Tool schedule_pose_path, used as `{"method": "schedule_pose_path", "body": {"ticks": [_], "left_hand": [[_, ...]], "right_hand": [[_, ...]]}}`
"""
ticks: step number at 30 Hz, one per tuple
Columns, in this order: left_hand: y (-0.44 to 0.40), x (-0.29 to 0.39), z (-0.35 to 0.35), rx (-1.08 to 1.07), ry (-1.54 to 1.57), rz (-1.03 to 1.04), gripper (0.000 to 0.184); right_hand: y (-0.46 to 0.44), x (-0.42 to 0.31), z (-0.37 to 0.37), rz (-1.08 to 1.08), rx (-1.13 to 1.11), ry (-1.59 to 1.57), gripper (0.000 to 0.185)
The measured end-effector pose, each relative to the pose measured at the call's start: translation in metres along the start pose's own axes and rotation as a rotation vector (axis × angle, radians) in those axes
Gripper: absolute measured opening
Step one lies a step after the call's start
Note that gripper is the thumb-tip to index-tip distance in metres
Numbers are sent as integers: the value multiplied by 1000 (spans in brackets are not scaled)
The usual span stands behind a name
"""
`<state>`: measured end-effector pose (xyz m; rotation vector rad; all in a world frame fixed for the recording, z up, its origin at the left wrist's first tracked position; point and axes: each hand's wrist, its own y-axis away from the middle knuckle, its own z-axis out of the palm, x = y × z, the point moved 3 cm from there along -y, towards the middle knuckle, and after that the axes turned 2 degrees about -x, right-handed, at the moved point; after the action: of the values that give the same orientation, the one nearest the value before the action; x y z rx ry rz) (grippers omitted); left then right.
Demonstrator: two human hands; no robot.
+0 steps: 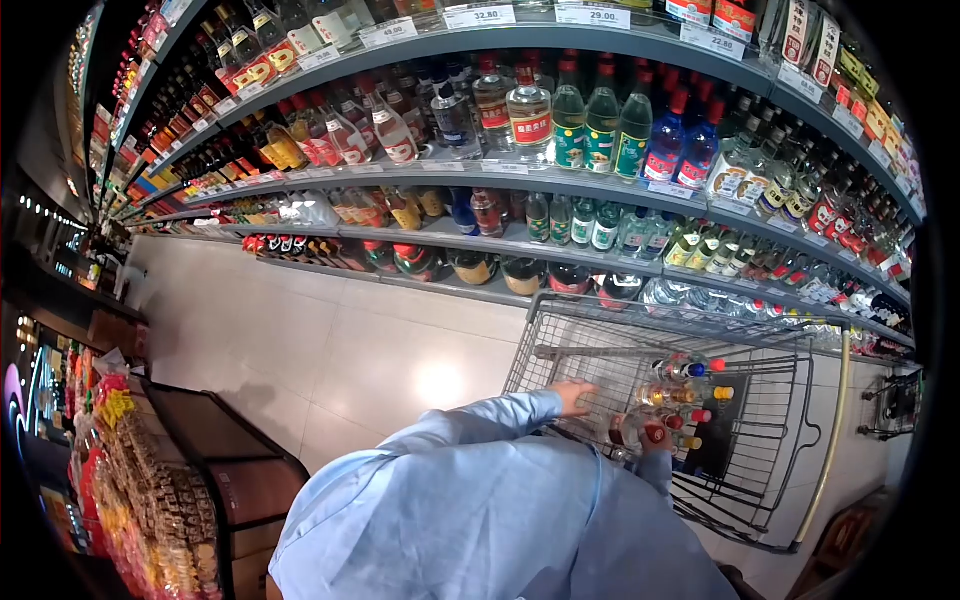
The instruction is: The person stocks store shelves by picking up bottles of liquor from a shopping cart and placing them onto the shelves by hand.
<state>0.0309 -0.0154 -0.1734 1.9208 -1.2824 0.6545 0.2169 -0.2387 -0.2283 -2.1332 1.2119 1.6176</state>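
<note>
A wire shopping cart [672, 350] stands in front of me, with several bottles lying in it. My left hand [574, 396] reaches over its near-left side, fingers stretched out, holding nothing that I can see. Among the bottles, my right hand [655, 436] is at a clear glass bottle [624, 430] and looks closed around it; the fingers are partly hidden. Just beyond lie a bottle with yellow caps nearby [665, 395] and a clear bottle with a blue neck [684, 369] and red cap.
Long curved shelves [420, 172] full of liquor bottles and price tags run along the far side. A display stand [235, 450] with packaged goods is at the left. Pale floor tiles [380, 350] lie between. Another cart [890, 405] is at the far right.
</note>
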Motion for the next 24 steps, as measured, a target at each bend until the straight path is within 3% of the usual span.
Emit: {"method": "schedule_pose_path", "body": {"ticks": [1, 5, 7, 8, 9, 10, 13, 15, 16, 18, 19, 20, 21, 24], "left_hand": [[-6, 2, 1, -43, -10, 48, 71], [-18, 49, -22, 75, -17, 310, 89], [-23, 83, -53, -64, 131, 435, 86], [-22, 99, -69, -139, 205, 492, 84], [-21, 107, -75, -498, 555, 283, 75], [-17, 116, -90, -509, 606, 273, 68], [-6, 128, -108, -423, 762, 194, 78], [3, 121, -92, -560, 975, 232, 68], [7, 120, -94, -629, 1070, 197, 63], [27, 128, -97, -474, 1207, 167, 59], [31, 136, -100, -489, 1278, 204, 59], [43, 138, -100, -432, 1384, 19, 63], [42, 131, -96, -439, 1383, 59, 64], [58, 120, -93, -351, 1488, -8, 63]], "right_hand": [[2, -18, -8, -77, -28, -32, 24], [18, -129, -45, -277, -163, -172, 20], [34, -204, -62, -351, -237, -159, 18], [30, -208, -70, -427, -263, -179, 17], [36, -232, -75, -409, -258, -243, 17], [42, -259, -75, -386, -249, -307, 17], [36, -297, -61, -387, -293, -515, 15], [16, -310, -39, -203, -363, -833, 8], [1, -311, -29, -278, -452, -917, 8], [-22, -316, -11, -146, -570, -1007, 15], [-28, -320, -1, -167, -687, -1052, 17], [-33, -323, 9, -181, -806, -1093, 19], [-32, -330, 18, -220, -892, -1070, 21], [-45, -337, 44, -190, -980, -1036, 22]]}}
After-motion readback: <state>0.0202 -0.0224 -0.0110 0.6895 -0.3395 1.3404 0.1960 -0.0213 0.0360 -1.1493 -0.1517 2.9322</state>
